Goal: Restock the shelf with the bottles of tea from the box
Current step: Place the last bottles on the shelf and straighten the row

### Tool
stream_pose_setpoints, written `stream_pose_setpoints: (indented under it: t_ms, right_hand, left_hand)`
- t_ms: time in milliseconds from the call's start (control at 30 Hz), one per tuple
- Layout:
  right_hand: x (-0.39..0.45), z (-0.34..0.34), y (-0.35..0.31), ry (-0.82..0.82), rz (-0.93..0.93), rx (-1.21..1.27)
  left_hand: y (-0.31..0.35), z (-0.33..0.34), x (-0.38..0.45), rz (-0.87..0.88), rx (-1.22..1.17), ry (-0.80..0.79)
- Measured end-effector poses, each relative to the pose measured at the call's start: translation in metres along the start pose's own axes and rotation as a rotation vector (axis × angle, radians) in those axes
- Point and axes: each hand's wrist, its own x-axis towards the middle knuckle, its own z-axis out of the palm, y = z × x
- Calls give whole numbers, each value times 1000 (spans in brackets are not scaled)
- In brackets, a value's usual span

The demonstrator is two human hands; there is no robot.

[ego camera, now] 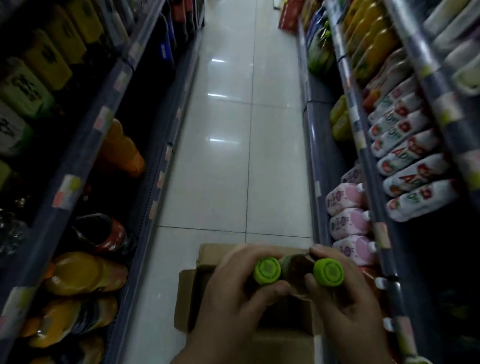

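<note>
Two dark tea bottles with bright green caps stand side by side over an open cardboard box (pixel 188 298) on the aisle floor. My left hand (pixel 231 302) is wrapped around the left tea bottle (pixel 266 270). The right tea bottle (pixel 328 272) is gripped by my right hand (pixel 348 309). Both caps point up at the camera, and the bottle bodies are mostly hidden by my fingers. The box interior below the hands is dark and its contents cannot be made out.
Shelving lines both sides of a narrow white-tiled aisle (pixel 232 154). The left shelves (pixel 74 168) hold orange and dark drink bottles. The right shelves (pixel 373 202) hold white and pink bottles, with a dark gap (pixel 446 268) low on the right.
</note>
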Motion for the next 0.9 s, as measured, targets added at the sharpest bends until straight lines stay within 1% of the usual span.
stream_pose_setpoints:
  t_ms: [133,333,467,633,900]
  right_hand:
    - [-10,-24,-62,66,-17,-3]
    - [-41,-64,-171,132,-72,-64]
    - [-75,-94,-239,216,-17,-3]
    - [-136,-136,-294,386,64,-9]
    - [-230,-199,-351,751,168,-128]
  left_hand:
    - [55,-15,-11,31,-116,-11]
    - [145,-38,-35,138,-171,-92]
    - [219,-49,-57,212,-287,-144]
    - [284,-52,-89,252,-389,-275]
    - [360,-7,-130,362,-377,-627]
